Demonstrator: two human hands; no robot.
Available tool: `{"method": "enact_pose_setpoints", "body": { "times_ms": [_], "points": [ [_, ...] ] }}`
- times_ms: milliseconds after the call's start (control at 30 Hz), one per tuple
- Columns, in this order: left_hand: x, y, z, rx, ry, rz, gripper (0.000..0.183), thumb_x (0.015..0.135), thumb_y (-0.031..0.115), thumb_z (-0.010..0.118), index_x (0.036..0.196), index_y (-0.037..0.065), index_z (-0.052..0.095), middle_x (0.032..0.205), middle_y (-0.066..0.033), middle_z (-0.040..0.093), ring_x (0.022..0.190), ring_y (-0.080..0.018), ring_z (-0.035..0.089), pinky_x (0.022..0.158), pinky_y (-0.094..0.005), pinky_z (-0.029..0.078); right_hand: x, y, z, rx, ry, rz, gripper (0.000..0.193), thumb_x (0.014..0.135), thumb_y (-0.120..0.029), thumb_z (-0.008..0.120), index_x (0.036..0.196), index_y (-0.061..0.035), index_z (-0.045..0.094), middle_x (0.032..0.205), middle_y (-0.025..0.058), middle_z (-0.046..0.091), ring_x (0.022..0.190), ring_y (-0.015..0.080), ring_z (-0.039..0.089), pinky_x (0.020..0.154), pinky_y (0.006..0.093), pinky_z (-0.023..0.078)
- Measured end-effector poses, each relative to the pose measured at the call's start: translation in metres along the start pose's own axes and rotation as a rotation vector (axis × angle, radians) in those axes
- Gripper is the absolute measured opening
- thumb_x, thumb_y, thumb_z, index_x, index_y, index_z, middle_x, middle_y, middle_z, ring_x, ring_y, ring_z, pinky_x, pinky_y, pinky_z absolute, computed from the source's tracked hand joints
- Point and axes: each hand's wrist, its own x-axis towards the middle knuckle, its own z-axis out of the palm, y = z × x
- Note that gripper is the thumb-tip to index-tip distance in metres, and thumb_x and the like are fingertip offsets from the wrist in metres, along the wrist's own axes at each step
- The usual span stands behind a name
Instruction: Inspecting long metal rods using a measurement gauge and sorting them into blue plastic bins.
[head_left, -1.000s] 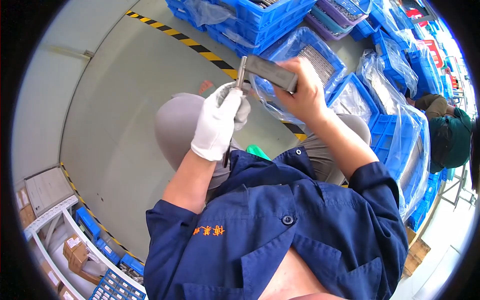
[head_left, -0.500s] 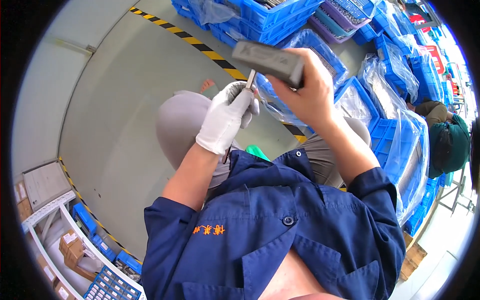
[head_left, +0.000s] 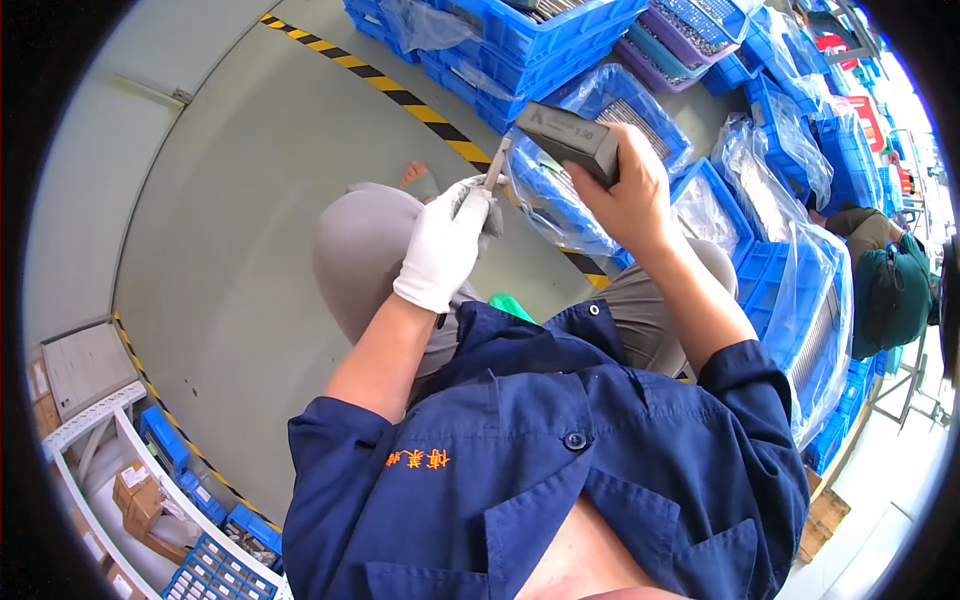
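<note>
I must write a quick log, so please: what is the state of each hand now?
Left hand: closed, holding a metal bar.
Right hand: closed, holding a grey block.

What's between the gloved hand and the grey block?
A thin metal strip: in the head view it juts from the gloved left hand toward the grey block.

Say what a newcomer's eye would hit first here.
Likely the dark grey block in the bare right grip, upper centre, then the metal piece in the white-gloved left grip, below and left of it. Blue crates crowd the upper right; a yellow-and-black stripe crosses the floor.
</note>
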Motion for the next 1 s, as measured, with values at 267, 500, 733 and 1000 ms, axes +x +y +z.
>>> {"method": "enact_pose_setpoints", "body": {
  "times_ms": [267, 500, 733, 1000],
  "points": [
    [-0.006, 0.004, 0.005, -0.147, 0.07, 0.082, 0.019, 0.086, 0.013, 0.048, 0.098, 0.0, 0.056, 0.063, 0.003, 0.049, 0.052, -0.002, 0.041, 0.047, -0.0166, 0.033, -0.005, -0.001, 0.02, 0.058, -0.002, -0.11, 0.034, 0.061, -0.006, 0.065, 0.092, -0.0027, 0.051, 0.083, 0.014, 0.052, 0.078, 0.0314, 0.051, 0.068, 0.0364, 0.042],
    [-0.002, -0.003, -0.004, 0.207, 0.18, 0.256, 0.018, 0.086, 0.011, 0.049, 0.097, -0.001, 0.057, 0.064, 0.0022, 0.05, 0.053, -0.0026, 0.042, 0.048, -0.0156, 0.033, -0.006, -0.003, 0.007, -0.015, -0.052, -0.008, 0.033, 0.063, -0.009, 0.067, 0.091, -0.0018, 0.051, 0.078, 0.0144, 0.053, 0.072, 0.0315, 0.052, 0.063, 0.0355, 0.043],
    [-0.003, -0.001, 0.004, 0.157, 0.209, 0.354, 0.02, 0.082, 0.009, 0.052, 0.097, -0.003, 0.057, 0.07, -0.0038, 0.058, 0.061, -0.0057, 0.052, 0.055, -0.0198, 0.042, -0.02, 0.017, 0.02, -0.136, -0.196, -0.117, 0.032, 0.059, -0.006, 0.064, 0.088, -0.0033, 0.051, 0.081, 0.0143, 0.052, 0.076, 0.0317, 0.051, 0.067, 0.0363, 0.042],
    [-0.005, 0.004, -0.005, -0.197, -0.04, 0.027, 0.018, 0.087, 0.014, 0.046, 0.096, 0.002, 0.056, 0.062, 0.0016, 0.049, 0.052, -0.003, 0.038, 0.045, -0.0176, 0.031, 0.011, -0.027, -0.002, 0.094, -0.033, -0.076, 0.034, 0.06, -0.008, 0.064, 0.091, -0.0024, 0.051, 0.081, 0.0131, 0.052, 0.077, 0.0302, 0.05, 0.067, 0.036, 0.042]
  ]
}}
